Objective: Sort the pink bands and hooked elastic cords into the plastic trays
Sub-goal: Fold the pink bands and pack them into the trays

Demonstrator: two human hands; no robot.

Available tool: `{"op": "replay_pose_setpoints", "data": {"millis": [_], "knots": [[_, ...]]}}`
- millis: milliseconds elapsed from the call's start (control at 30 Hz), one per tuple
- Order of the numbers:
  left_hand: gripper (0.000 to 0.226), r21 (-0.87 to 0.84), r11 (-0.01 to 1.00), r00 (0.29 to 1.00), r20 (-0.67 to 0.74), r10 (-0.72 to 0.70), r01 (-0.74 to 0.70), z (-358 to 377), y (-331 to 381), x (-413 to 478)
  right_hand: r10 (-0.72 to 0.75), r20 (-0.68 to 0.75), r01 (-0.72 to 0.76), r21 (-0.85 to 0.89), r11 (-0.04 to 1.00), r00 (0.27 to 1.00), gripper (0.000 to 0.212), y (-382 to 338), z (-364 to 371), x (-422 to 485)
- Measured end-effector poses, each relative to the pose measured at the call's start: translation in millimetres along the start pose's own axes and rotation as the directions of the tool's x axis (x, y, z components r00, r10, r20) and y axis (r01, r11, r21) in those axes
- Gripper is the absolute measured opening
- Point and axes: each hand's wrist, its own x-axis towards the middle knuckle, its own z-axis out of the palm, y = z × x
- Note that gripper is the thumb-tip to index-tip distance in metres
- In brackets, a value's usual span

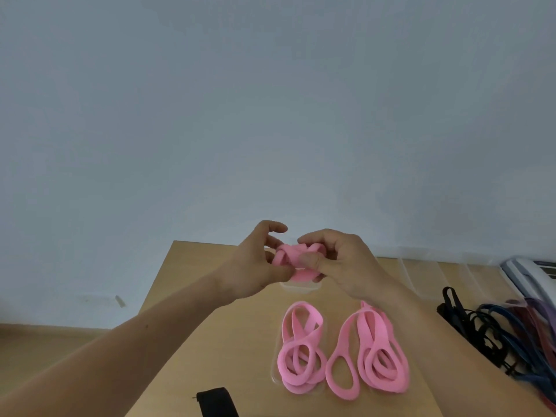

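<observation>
1. You are pinching a bunched pink band (296,255) between your left hand (255,263) and right hand (346,263), fingers curling round it, above the table's (210,341) far edge.
2. A clear tray (296,288) is lying on the table directly beneath.
3. More pink bands (301,350) are sitting mid-table, and hooked cords (496,332) are lying at the table's right side.

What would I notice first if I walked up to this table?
The left hand and right hand pinch a bunched pink band above the far end of the wooden table. Nearer lie the left pile of pink bands and the right pile. Dark elastic cords tangle at the right edge.
</observation>
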Motion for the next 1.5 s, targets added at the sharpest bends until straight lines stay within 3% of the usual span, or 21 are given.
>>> {"op": "replay_pose_setpoints", "data": {"millis": [167,333,500,700,833,933,1100,1267,1367,1500], "knots": [[0.034,-0.302,0.944,0.988,0.121,-0.097,0.130,-21.3,-15.7,4.3,-0.077,-0.056,0.069,-0.133,0.989,0.995,0.029,10.7,21.0,11.9],[0.032,-0.384,0.914,0.990,-0.003,-0.143,0.131,-37.7,-46.1,12.8,-0.060,-0.181,0.039,-0.117,0.992,0.982,0.034,31.0,52.2,24.2],[0.023,-0.222,0.973,0.980,-0.170,-0.100,0.060,-29.8,-83.1,29.0,0.023,-0.229,-0.053,-0.126,0.991,0.973,0.025,72.2,66.4,31.4],[0.023,-0.061,0.988,0.986,-0.074,-0.146,0.142,1.4,-111.8,64.4,0.107,-0.163,-0.158,-0.340,0.927,0.981,0.023,123.3,33.2,40.1],[0.013,-0.044,0.985,0.985,-0.020,-0.170,0.169,12.2,-109.3,102.0,0.022,-0.215,-0.118,-0.449,0.886,0.976,0.017,140.1,4.8,72.3],[0.019,-0.015,0.982,0.982,0.022,-0.187,0.187,11.6,-110.9,128.8,-0.031,-0.233,-0.085,-0.469,0.879,0.972,0.016,152.3,-14.1,98.9],[0.013,0.051,0.977,0.973,-0.116,-0.201,0.208,22.4,-121.7,172.7,-0.028,-0.209,-0.073,-0.462,0.884,0.978,0.008,183.3,-23.4,129.7],[0.018,0.150,0.969,0.972,-0.153,-0.176,0.198,31.1,-134.9,197.1,-0.003,-0.104,-0.050,-0.503,0.863,0.995,0.024,203.3,-38.1,147.4],[0.022,0.303,0.941,0.988,-0.083,-0.134,0.153,29.8,-145.9,202.5,-0.032,-0.043,-0.003,-0.654,0.757,0.999,0.022,208.8,-44.8,158.8],[0.022,0.618,0.785,0.994,-0.108,0.023,0.049,23.6,-160.5,207.4,-0.036,0.005,0.032,-0.636,0.771,0.999,0.020,210.5,-35.7,175.9]]}}
